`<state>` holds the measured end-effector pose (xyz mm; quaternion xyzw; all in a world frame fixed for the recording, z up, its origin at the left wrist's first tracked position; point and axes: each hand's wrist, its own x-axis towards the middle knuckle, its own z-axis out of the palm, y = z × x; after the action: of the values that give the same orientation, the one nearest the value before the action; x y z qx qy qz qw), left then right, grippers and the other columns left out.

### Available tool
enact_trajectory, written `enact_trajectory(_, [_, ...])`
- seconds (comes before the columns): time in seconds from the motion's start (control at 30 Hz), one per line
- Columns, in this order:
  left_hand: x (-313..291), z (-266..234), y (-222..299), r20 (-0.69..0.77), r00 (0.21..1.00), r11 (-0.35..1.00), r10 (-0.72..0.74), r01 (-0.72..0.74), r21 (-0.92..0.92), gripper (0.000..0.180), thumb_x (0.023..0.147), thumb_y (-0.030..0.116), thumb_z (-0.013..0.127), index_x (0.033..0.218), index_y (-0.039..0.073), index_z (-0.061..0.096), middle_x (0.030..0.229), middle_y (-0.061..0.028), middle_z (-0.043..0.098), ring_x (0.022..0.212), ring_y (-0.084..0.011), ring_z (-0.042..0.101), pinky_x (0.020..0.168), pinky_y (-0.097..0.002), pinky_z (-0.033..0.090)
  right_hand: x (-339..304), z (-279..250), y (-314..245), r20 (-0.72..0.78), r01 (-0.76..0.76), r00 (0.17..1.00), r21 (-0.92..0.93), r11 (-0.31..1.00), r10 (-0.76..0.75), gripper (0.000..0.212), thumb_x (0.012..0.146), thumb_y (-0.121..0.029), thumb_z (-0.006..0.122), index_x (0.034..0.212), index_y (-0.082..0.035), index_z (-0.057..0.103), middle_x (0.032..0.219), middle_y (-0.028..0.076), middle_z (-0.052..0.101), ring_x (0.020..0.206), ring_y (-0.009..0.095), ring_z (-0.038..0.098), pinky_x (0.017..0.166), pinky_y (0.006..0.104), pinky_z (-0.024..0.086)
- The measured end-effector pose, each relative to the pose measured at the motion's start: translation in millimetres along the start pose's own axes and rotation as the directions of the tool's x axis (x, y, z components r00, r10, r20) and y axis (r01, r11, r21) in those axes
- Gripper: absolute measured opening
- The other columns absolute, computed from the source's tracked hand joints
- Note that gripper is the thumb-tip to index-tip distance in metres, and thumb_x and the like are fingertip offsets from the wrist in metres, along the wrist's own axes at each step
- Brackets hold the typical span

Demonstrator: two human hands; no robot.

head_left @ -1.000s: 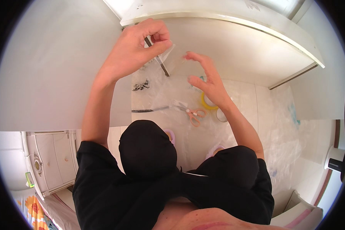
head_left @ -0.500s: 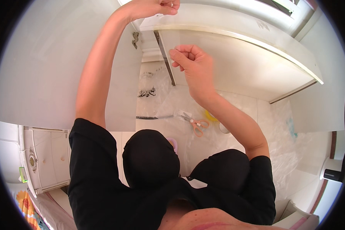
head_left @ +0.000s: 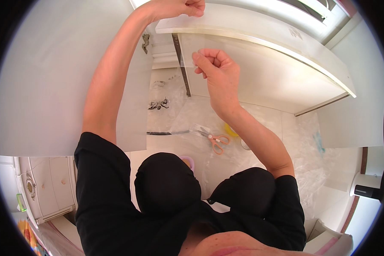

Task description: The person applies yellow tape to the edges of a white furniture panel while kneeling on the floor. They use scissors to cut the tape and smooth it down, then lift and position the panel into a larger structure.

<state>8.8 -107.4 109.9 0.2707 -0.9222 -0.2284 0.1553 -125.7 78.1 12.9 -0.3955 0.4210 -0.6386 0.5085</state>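
At the far edge of the view, my left hand (head_left: pixel 194 7) is closed in a pinch beside the top of a white cabinet panel (head_left: pixel 243 26). Whatever is between its fingertips is too small or hidden to make out. Nearer to me, my right hand (head_left: pixel 221 70) pinches the edge of a thin see-through piece of plastic film (head_left: pixel 187 59). The film hangs in front of the panel's left end and its dark side strip (head_left: pixel 181 64). Its outline is faint, and I cannot tell how far it reaches.
A large white door panel (head_left: pixel 51 85) with a metal hinge (head_left: pixel 146 43) stands at left. On the floor lie orange-handled scissors (head_left: pixel 217 143), a yellow ring (head_left: pixel 230 130), a lilac ring (head_left: pixel 187 163), loose black hardware (head_left: pixel 159 103) and crumpled clear plastic (head_left: pixel 311 170).
The view has shifted slightly. Both hands stay pinched, a little further right against the panel, and the film by my right hand shows more clearly.
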Motion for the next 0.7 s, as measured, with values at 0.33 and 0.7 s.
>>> enact_trajectory(0.33, [7.8,0.3,-12.3,0.005,1.0,0.998,-0.029,0.029,0.054,0.015,0.082,0.015,0.07,0.085,0.001,0.065,0.076,-0.0052,0.063,0.074,-0.0145,0.055,0.069,-0.032,0.046,6.8,1.4,8.2,0.009,-0.003,1.0,0.031,1.0,0.003,0.016,0.086,-0.014,0.074,0.092,-0.002,0.066,0.079,0.002,0.066,0.066,0.008,0.056,0.06,0.0217,0.04])
enact_trajectory(0.7, [-10.7,23.4,-10.0,-0.393,0.919,0.984,0.006,0.064,0.164,0.033,0.073,0.02,0.079,0.101,0.006,0.067,0.113,-0.0093,0.056,0.11,-0.0271,0.05,0.095,-0.0411,0.042,14.0,-1.4,26.3,-0.02,0.006,1.0,-0.01,1.0,-0.006,0.019,0.087,-0.016,0.073,0.095,-0.001,0.065,0.08,0.002,0.066,0.069,0.008,0.057,0.062,0.0224,0.041])
